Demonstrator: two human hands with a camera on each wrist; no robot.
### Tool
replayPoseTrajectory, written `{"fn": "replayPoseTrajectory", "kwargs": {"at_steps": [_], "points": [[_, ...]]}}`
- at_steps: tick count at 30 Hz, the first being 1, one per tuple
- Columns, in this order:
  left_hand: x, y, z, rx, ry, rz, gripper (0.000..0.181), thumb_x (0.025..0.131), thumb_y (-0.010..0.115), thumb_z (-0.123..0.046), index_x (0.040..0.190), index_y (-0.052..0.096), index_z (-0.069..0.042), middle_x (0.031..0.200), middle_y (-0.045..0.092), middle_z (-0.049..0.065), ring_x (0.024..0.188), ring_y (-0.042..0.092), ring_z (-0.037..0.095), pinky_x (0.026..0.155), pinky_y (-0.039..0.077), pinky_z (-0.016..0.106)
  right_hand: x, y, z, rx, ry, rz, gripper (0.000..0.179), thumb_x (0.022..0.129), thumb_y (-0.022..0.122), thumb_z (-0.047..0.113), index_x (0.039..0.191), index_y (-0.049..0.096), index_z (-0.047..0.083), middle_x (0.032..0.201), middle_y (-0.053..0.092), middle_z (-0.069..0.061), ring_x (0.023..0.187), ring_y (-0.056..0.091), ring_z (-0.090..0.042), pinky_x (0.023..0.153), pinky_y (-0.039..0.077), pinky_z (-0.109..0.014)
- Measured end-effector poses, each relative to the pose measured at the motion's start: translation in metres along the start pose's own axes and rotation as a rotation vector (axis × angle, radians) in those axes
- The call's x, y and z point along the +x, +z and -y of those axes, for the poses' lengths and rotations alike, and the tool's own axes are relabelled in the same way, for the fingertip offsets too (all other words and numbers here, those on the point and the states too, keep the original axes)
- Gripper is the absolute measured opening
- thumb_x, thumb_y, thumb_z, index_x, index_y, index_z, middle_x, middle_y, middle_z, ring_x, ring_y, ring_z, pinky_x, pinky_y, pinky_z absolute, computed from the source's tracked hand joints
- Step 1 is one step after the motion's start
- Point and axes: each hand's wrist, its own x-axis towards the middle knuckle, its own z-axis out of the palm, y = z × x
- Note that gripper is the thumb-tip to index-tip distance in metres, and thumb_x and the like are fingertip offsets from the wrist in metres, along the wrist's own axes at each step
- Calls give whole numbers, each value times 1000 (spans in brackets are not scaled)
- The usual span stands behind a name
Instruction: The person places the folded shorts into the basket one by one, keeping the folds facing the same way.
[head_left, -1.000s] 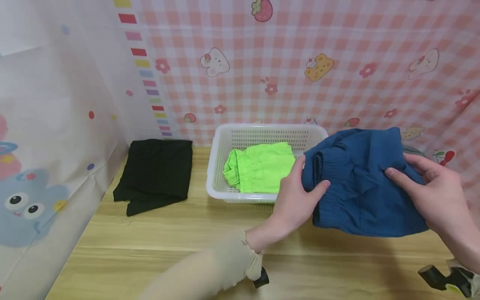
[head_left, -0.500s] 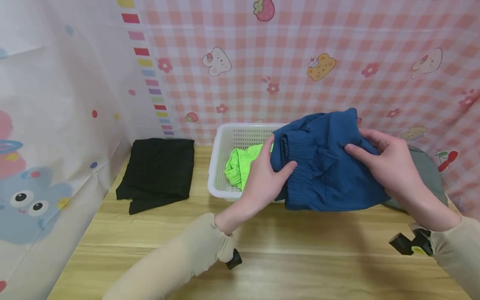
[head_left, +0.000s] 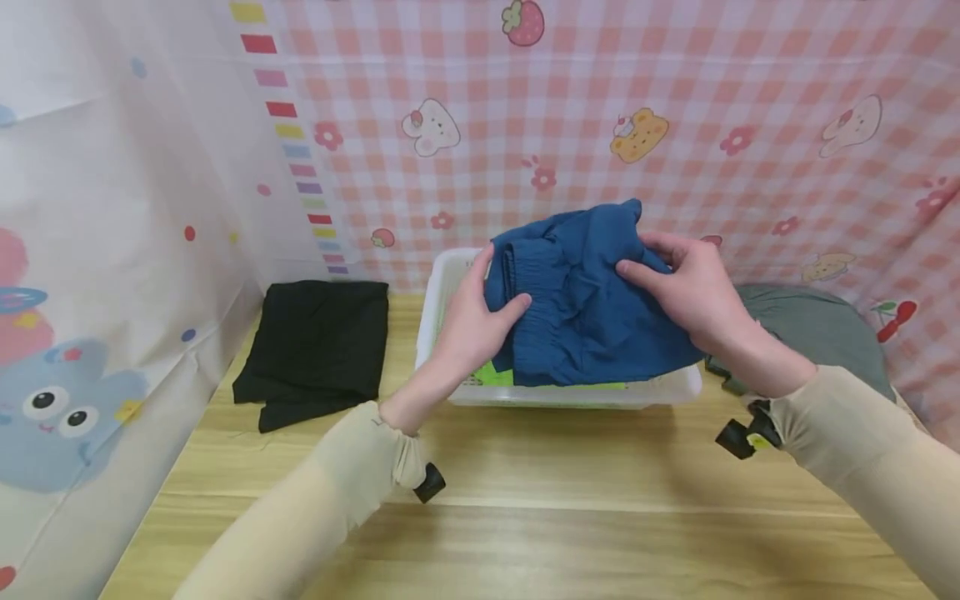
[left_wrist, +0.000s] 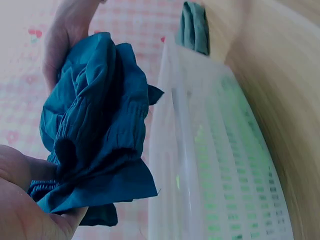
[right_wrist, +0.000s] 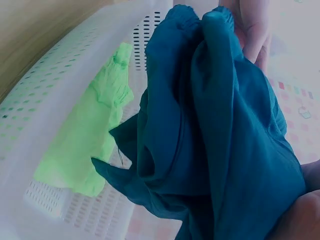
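Both my hands grip the blue elastic-waist shorts (head_left: 592,317), folded into a thick bundle; L hand (head_left: 474,321) pinches the waistband end, thumb in front; R hand (head_left: 693,287) pinches nr the opposite end, thumb on top; the bundle's held up over the white perforated basket (head_left: 431,329), by the table's (head_left: 570,517) far edge; no contact w/ the rim that I can see. Should handle light & v. soft, prob. a bit slippery, nothing fragile; loose corners droop, so layers could slip; gathered waistband looks the firmest hold, w/ a 2nd pinch through all layers opp. Basket: neon-green garment (right_wrist: 82,132), elastic-waisted, folded, lying on the holed floor. Black folded garment (head_left: 315,350) nr table's far L corner; grey-green garment (head_left: 817,333) twd far R corner, partly behind my R forearm.
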Motion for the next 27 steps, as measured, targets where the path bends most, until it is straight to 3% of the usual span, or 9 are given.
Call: {"fn": "replayPoseTrajectory", "kwargs": {"at_steps": [5, 7, 16, 21, 27], "points": [[9, -12, 5, 67, -41, 6, 79, 104, 64, -25, 169, 21, -14, 175, 30, 11, 160, 35, 32, 130, 35, 50, 17, 13, 6, 32, 20, 38, 56, 105, 66, 22, 155, 51, 2, 159, 53, -21, 155, 43, -35, 129, 36, -53], [11, -16, 7, 94, -55, 5, 78, 104, 64, -27, 169, 22, -15, 174, 31, 11, 159, 37, 34, 129, 37, 51, 23, 17, 7, 28, 27, 53, 56, 105, 66, 22, 154, 51, 1, 159, 52, -21, 155, 43, -35, 129, 35, -53], [24, -34, 19, 147, -83, 29, 78, 105, 63, -23, 168, 21, -10, 176, 25, 14, 162, 30, 34, 132, 31, 51, 43, 36, 10, 54, 107, 144, 56, 105, 65, 21, 154, 49, -1, 161, 49, -21, 154, 42, -34, 132, 30, -52], [28, -35, 33, 219, -104, 33, 77, 104, 64, -23, 168, 24, -7, 175, 28, 14, 162, 30, 33, 134, 29, 49, 48, 48, 8, 2, 145, 199, 62, 106, 64, 24, 158, 43, -1, 167, 42, -21, 159, 36, -36, 133, 28, -55], [31, -29, 49, 255, -140, 62, 77, 104, 64, -21, 168, 24, -7, 175, 28, 15, 162, 31, 35, 133, 30, 49, 53, 62, 0, 1, 157, 261, 57, 106, 63, 18, 156, 45, -4, 167, 42, -21, 158, 38, -38, 132, 29, -55]]}}
